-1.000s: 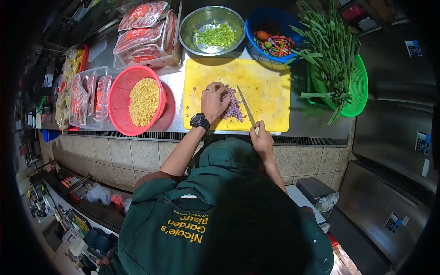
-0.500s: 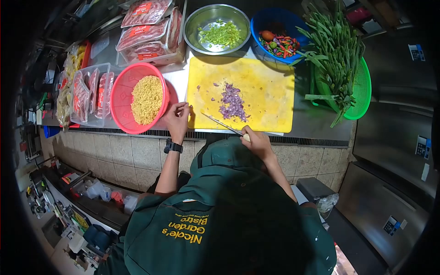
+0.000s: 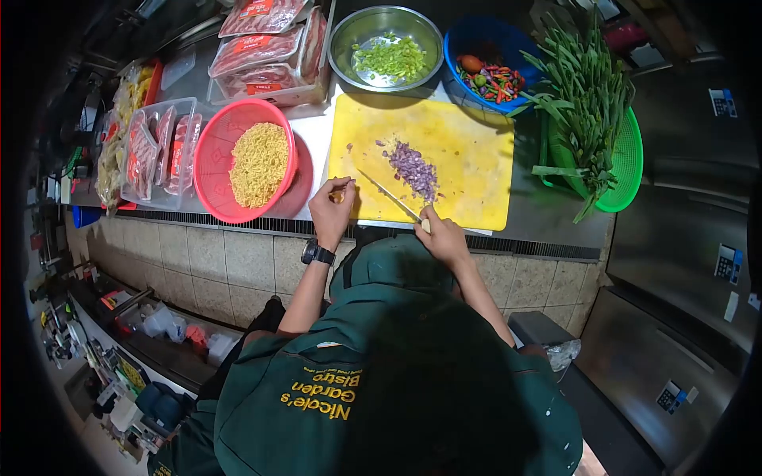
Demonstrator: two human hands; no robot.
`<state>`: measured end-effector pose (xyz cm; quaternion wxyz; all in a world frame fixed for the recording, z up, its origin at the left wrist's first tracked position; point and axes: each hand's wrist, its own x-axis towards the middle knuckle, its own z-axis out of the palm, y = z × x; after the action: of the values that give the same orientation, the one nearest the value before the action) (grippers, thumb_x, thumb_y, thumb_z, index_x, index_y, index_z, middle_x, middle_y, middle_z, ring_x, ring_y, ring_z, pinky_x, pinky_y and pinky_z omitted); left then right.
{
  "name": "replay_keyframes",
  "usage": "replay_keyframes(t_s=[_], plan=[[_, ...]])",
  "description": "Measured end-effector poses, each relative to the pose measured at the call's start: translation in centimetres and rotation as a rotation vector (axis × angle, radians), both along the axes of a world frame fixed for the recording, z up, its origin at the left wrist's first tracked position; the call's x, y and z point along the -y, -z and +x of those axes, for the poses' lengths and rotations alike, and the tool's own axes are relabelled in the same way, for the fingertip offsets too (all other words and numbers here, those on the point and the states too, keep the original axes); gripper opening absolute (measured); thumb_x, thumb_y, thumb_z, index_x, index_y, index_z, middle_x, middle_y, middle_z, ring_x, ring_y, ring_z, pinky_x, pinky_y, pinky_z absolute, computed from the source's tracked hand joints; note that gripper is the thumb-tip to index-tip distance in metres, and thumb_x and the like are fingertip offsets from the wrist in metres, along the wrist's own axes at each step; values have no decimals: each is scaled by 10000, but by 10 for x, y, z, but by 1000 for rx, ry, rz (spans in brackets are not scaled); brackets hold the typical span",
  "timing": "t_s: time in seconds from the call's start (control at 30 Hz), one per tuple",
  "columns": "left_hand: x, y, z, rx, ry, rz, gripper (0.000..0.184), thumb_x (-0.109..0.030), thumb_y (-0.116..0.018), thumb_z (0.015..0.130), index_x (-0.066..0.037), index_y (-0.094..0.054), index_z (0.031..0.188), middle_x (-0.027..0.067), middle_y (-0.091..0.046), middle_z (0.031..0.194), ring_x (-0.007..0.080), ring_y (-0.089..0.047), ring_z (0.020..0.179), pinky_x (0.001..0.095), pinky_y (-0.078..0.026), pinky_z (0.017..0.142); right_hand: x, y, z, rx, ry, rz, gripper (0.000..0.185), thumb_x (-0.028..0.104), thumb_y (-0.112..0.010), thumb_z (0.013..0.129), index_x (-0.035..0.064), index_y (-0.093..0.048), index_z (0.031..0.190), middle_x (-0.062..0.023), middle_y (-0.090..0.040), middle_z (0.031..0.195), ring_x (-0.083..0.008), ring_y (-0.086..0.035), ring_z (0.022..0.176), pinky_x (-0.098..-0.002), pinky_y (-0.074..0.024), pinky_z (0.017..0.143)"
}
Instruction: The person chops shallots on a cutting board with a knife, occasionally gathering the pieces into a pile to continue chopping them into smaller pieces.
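My right hand (image 3: 444, 238) is wrapped round the light handle of a knife (image 3: 387, 193). The blade points up and left, low over the front left part of a yellow cutting board (image 3: 476, 174). A heap of chopped purple onion (image 3: 414, 170) lies in the middle of the board, just beyond the blade, with a few loose bits to its left. By the board's front left corner is my left hand (image 3: 331, 213), thumb and fingers pinched together. Whatever it may hold is too small to make out.
Left of the board stands a red basket (image 3: 208, 163) of yellow crumbly food, beside packed sliced meat (image 3: 143, 163). Behind are a steel bowl (image 3: 337, 59) of chopped greens and a blue basin (image 3: 464, 44) with chillies. Leafy stalks (image 3: 587, 111) lie over a green basket (image 3: 631, 159).
My left hand has moved right, from beside the red basket to the board's corner. My right hand still holds the knife, its blade a little steeper. The view has shifted slightly.
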<state>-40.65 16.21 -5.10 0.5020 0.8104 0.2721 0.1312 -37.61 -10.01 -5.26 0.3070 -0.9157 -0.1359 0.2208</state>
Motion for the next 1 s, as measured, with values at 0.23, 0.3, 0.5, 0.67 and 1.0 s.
replay_keyframes(t_s=[0.23,0.3,0.5,0.67,1.0], plan=[[19,12,8,6,147,56,214,-204,-793,895,-20,-806,1003,134,-791,922,179,-746,769,289,-567,736,-4,8,8,-5,163,-117,326,325,-639,948,156,-538,1208,-228,-717,852,-485,-687,825,-593,-513,735],[29,19,10,11,252,170,188,-199,-801,873,-40,-809,974,125,-783,925,241,-746,809,323,-579,761,-2,6,8,32,184,-107,349,316,-634,949,143,-534,1236,-219,-725,882,-481,-692,822,-579,-523,730],[39,29,14,97,448,365,134,-170,-795,852,-86,-807,956,85,-773,941,265,-718,861,357,-582,764,-8,-4,-2,-40,125,-67,319,294,-622,959,117,-517,1202,-223,-723,861,-467,-697,830,-567,-530,718],[35,33,5,155,509,391,135,-150,-782,857,-93,-806,977,73,-777,950,258,-720,851,365,-586,764,-17,6,-14,48,93,-11,284,270,-608,969,113,-507,1182,-223,-714,821,-469,-694,808,-577,-523,701],[19,32,22,186,675,405,118,-145,-764,853,-93,-801,952,87,-776,889,269,-728,811,371,-580,733,-27,6,-4,139,-89,-201,300,202,-597,940,27,-490,1158,-256,-693,767,-468,-684,724,-566,-529,671]])
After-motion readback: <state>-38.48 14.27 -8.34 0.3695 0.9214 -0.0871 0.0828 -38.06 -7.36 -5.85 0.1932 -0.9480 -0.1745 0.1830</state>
